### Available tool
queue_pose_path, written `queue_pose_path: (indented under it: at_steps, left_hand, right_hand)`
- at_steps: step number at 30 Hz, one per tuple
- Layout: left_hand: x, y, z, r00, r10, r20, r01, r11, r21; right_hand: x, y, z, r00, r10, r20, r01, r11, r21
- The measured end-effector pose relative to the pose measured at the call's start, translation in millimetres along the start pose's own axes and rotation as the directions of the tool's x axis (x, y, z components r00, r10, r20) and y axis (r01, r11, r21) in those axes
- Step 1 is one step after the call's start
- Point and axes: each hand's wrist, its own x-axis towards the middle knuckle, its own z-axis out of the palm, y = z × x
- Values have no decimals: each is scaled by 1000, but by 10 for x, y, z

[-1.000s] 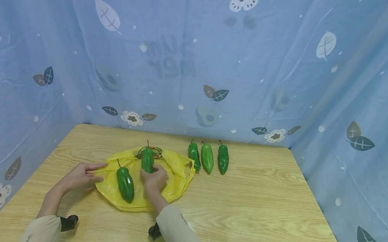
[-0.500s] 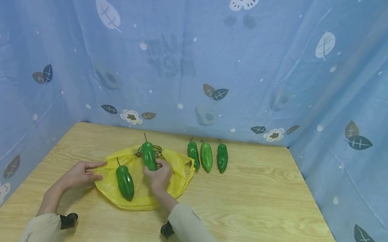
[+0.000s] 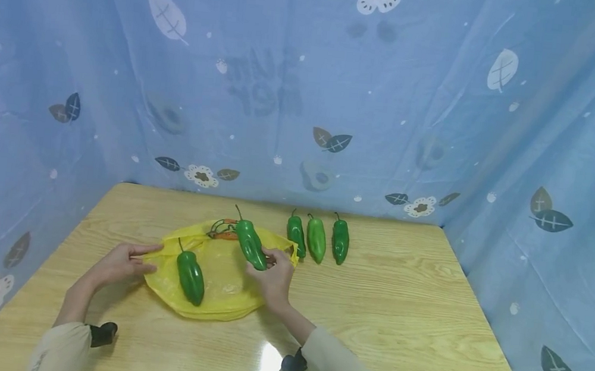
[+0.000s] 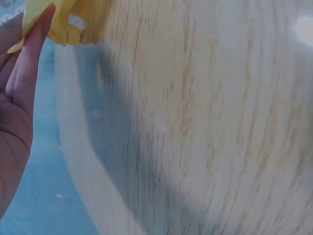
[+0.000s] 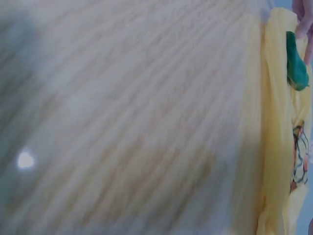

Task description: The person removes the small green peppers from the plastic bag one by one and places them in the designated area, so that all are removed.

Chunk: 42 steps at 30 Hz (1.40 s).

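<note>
A flat yellow plastic bag (image 3: 210, 308) lies on the table at left of centre in the head view. My left hand (image 3: 120, 264) pinches its left edge between thumb and fingers, with the yellow film (image 4: 30, 14) showing between them in the left wrist view. Over the bag's right part, my right hand (image 3: 275, 276) grips a long green pepper (image 3: 249, 242) by its lower end, stem pointing away. Another green pepper (image 3: 190, 277) rests on the bag's left part. Small orange chilli-like pods (image 3: 225, 235) with long dark green stems sit at the bag's far side.
Three green peppers stand in a row behind and right of the bag: a dark one (image 3: 295, 236), a lighter one (image 3: 316, 239) and another dark one (image 3: 340, 241). A patterned blue curtain (image 3: 392, 99) encloses the wooden table (image 3: 397, 320) at the back and sides.
My right hand has moved to the right with its pepper, tilting it and uncovering more of the orange pods. My left hand stays at the bag's edge.
</note>
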Motion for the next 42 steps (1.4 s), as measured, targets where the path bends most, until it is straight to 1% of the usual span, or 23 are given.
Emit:
queue_pose_path:
  at_steps: [4, 7, 8, 11, 14, 15, 18, 23, 25, 26, 29, 33, 38, 42]
  left_hand:
    - [-7, -13, -15, 1000, -19, 9, 19, 1000, -13]
    - [-4, -16, -7, 1000, -18, 18, 19, 999, -27]
    - [1, -13, -3, 1000, -16, 19, 17, 999, -30]
    - [22, 3, 7, 1000, -11, 21, 12, 999, -37]
    - [50, 22, 20, 1000, -14, 27, 15, 999, -38]
    - [57, 26, 24, 1000, -14, 28, 15, 999, -35]
    - [50, 30, 29, 999, -14, 31, 15, 1000, -19]
    - [-5, 21, 8, 999, -35, 36, 36, 999, -4]
    - [-9, 22, -3, 999, -28, 42, 29, 1000, -11]
    - [-5, 25, -5, 999, -24, 44, 24, 1000, -16]
    - [0, 24, -14, 999, -12, 41, 12, 1000, -10]
    - [4, 26, -14, 999, -23, 40, 24, 1000, -8]
    - [5, 36, -7, 999, -32, 44, 33, 999, -23]
    - [8, 38, -2, 998, -33, 45, 33, 999, -17]
  right_hand:
    - [59, -48, -149, 1000, -3, -2, 3, 1000, 26]
    - [107, -97, -267, 1000, -12, -16, 12, 999, 47]
    - [114, -161, -322, 1000, -7, -21, 8, 999, 54]
    - [163, -149, -465, 999, -14, -46, 17, 997, 71]
    - [222, -119, -608, 998, 2, -69, 3, 997, 75]
    - [250, -54, -641, 997, 2, -81, 4, 997, 71]
    - [295, -66, -752, 993, 31, -111, -22, 997, 80]
    - [309, -290, -933, 986, 52, -155, -41, 996, 76]
    - [320, -368, -1015, 983, 74, -171, -62, 996, 70]
    - [335, -371, -1056, 980, 83, -181, -72, 995, 66]
    - [414, -231, -1159, 967, 135, -215, -122, 990, 72]
    - [529, 39, -1284, 939, 197, -281, -187, 980, 60]
    - [615, 207, -1443, 906, 219, -363, -227, 974, 22]
    - [641, 300, -1559, 883, 242, -402, -266, 964, -5]
